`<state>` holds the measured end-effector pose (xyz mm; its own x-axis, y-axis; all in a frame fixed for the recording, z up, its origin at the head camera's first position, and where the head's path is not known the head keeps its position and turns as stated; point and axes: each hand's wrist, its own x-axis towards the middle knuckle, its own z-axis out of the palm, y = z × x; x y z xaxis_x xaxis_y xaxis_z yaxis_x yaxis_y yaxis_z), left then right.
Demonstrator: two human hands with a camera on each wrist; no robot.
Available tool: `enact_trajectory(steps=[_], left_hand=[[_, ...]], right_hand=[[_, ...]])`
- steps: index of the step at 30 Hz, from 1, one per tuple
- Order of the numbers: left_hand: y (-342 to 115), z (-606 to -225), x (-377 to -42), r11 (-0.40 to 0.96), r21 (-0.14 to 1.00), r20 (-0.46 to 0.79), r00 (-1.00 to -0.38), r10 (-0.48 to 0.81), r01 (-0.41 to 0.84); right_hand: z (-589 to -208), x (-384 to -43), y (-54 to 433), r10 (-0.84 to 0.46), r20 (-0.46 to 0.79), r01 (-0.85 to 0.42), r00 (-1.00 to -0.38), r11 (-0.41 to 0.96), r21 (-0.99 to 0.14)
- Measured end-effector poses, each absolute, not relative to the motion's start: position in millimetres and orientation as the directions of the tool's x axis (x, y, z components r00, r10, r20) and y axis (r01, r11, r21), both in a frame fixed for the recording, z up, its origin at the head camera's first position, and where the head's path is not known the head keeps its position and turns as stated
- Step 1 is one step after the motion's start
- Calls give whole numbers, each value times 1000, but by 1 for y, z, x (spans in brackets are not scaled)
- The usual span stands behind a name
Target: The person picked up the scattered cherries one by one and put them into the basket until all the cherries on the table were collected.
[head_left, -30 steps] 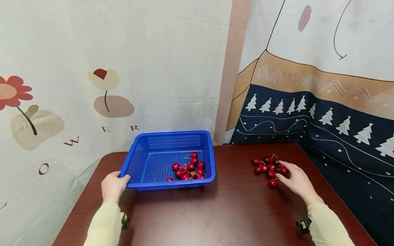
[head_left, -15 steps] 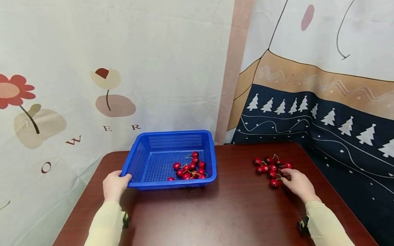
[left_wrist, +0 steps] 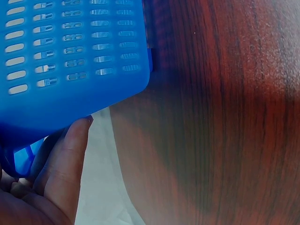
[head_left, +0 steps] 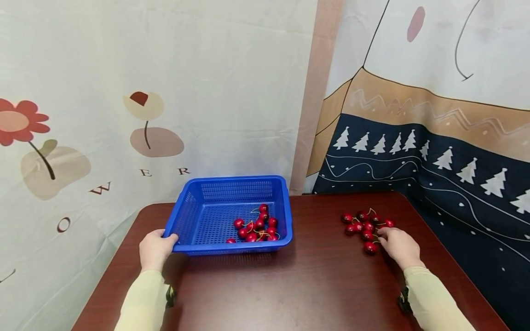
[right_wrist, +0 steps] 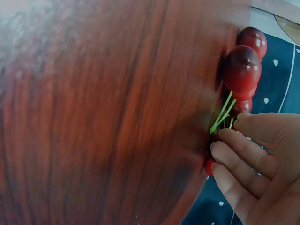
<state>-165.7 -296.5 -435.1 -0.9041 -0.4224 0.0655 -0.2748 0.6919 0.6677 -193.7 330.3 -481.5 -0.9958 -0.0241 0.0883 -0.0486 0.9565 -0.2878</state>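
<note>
Grip [head_left: 400,248], right, low beside cherries [head_left: 367,226]

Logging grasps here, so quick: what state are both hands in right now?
Left hand: closed, holding the basket.
Right hand: at the cherries outside the basket; whether it holds one cannot be told.

Free lane over table [head_left: 316,257] between basket [head_left: 232,248] and loose cherries [head_left: 367,225]

Behind my brown worktop [head_left: 265,285] I see pale cloth [head_left: 232,92] printed with flowers [head_left: 18,122] and, rightward, white trees [head_left: 445,159] on dark blue.
</note>
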Motion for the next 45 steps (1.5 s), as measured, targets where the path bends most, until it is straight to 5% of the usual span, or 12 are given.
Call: enact_trajectory(steps=[45], left_hand=[[-296, -436, -165, 673, 679, 44, -900, -434, -291]], right_hand=[[-478, -192, 317, -17, -50, -1, -999, 953, -303]])
